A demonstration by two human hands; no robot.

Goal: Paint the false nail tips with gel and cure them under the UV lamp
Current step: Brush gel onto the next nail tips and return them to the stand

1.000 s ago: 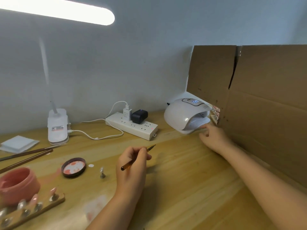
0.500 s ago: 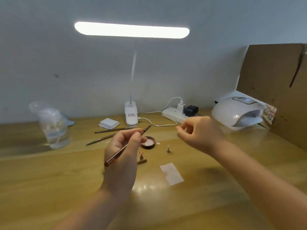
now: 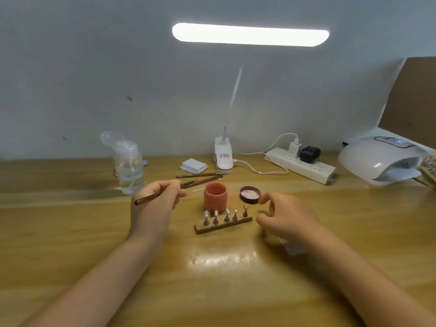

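Your left hand [image 3: 154,204] sits left of centre in the frame, its fingers [image 3: 175,193] curled round a thin brown nail brush [image 3: 165,193] that slants from lower left up to the right, its tip pointing toward the open pink gel jar [image 3: 215,197] at mid-frame. Your right hand [image 3: 286,217] hangs just right of centre, holding nothing; its fingers [image 3: 267,198] are loosely curled and apart.

Between your hands, on the yellow wooden bench [image 3: 224,267], lies a small wooden holder block [image 3: 223,225] carrying a row of five false nail tips on little metal stands [image 3: 226,214]. The rightmost tip looks pink; the others look pale or clear, though they are small and hard to read. The block sits just in front of the jar. The jar's dark round lid [image 3: 250,194] lies upturned just right of the jar, near your right fingertips.

The white dome-shaped UV lamp [image 3: 382,159] stands at the right edge of the frame, well apart from the block, with a brown cardboard sheet [image 3: 410,100] behind it. At the back of the bench you have a white power strip [image 3: 300,165], a white clip desk lamp [image 3: 250,34] lit overhead, two more brown brushes [image 3: 203,177], a white pad stack [image 3: 193,165] and a clear plastic bottle [image 3: 128,168] toward the left.
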